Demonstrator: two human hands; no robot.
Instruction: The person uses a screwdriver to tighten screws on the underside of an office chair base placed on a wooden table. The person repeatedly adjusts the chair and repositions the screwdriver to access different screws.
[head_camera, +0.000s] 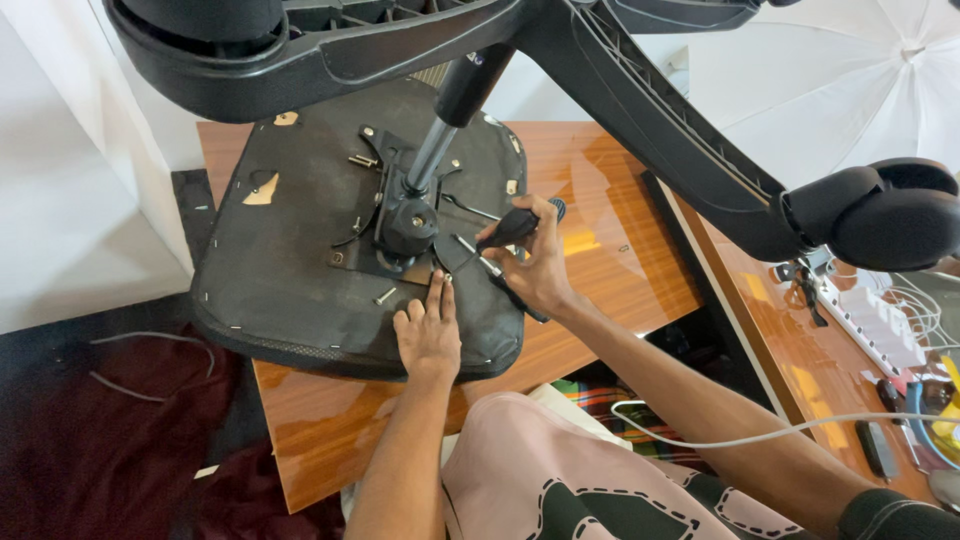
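An upturned office chair lies on a wooden table (600, 270), its black seat underside (300, 270) facing up. A metal gas column (432, 152) rises from the black mechanism plate (405, 230) to the wheeled base (640, 110) above. My right hand (535, 262) grips a black-handled screwdriver (505, 232), its tip angled down-left at the plate's edge. My left hand (428, 335) rests flat on the seat, fingers extended toward the plate. A loose screw (385, 296) lies on the seat just left of my fingers.
A caster wheel (885, 212) hangs at the right, above a second wooden surface (800, 360) with a white power strip (880, 320) and cables. A white umbrella reflector (830, 80) stands at top right. Dark red cloth (110, 440) covers the floor on the left.
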